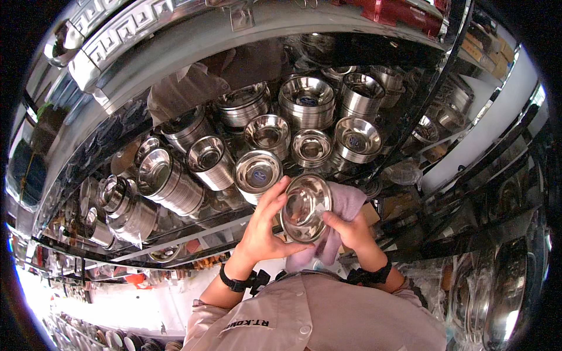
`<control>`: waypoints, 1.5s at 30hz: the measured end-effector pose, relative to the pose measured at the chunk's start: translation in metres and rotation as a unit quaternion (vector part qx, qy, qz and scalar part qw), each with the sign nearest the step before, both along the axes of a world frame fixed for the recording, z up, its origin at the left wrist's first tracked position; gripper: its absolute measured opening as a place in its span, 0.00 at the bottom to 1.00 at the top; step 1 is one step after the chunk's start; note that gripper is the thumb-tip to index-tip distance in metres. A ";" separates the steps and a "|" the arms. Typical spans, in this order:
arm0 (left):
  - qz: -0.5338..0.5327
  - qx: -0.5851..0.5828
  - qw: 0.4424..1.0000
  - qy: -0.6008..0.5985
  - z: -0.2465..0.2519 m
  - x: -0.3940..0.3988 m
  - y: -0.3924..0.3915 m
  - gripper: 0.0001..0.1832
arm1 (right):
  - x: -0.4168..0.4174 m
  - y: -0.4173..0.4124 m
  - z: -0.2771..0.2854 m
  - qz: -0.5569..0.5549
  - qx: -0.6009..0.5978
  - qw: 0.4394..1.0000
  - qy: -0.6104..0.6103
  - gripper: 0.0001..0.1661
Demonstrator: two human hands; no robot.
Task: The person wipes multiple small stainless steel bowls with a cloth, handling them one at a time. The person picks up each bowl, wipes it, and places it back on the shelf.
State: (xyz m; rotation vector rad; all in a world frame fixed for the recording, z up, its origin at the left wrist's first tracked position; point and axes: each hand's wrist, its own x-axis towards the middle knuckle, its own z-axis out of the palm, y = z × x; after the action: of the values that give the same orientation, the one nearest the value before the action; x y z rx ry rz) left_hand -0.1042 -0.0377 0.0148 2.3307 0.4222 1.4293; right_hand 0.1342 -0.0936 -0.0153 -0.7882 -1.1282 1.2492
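Observation:
A shiny stainless-steel bowl (304, 208) is held up in front of my chest, its inside turned towards me. My left hand (263, 228) spans its left side, fingertips at the upper rim and thumb along the lower rim. On the other side, my right hand (351, 228) has its thumb over the bowl's right rim. A mauve cloth (349, 199) hangs behind the bowl, gripped in the right hand against it; the right fingers are hidden. Just beyond the bowl, a stack of steel bowls (258, 173) with a blue sticker inside the top one stands on a dark glossy shelf (224, 199).
Several more stacks of steel bowls (306, 103) fill the shelf, with a tall leaning stack (171, 182) to the left. A metal shelf edge (189, 239) runs in front. A dark upright post (421, 105) bounds the right side. Plastic-wrapped metalware (474, 298) stands at lower right.

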 end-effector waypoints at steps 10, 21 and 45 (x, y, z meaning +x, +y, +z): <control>0.032 -0.029 0.999 -0.025 -0.006 0.005 -0.003 0.75 | -0.001 0.008 -0.022 -0.097 0.215 0.949 -0.211 0.61; 0.002 -0.071 0.997 0.040 0.008 0.006 -0.008 0.66 | 0.010 0.010 -0.012 0.027 0.309 0.855 -0.416 0.52; 0.015 -0.096 0.993 0.064 0.009 0.006 0.010 0.59 | 0.019 0.008 0.001 0.056 -0.020 0.994 0.094 0.55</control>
State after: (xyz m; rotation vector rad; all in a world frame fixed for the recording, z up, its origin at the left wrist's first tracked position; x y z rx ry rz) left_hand -0.0984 -0.0281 0.0235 2.2753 0.6047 1.1981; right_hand 0.1531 -0.0860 -0.0148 -0.6296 -1.0069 1.4127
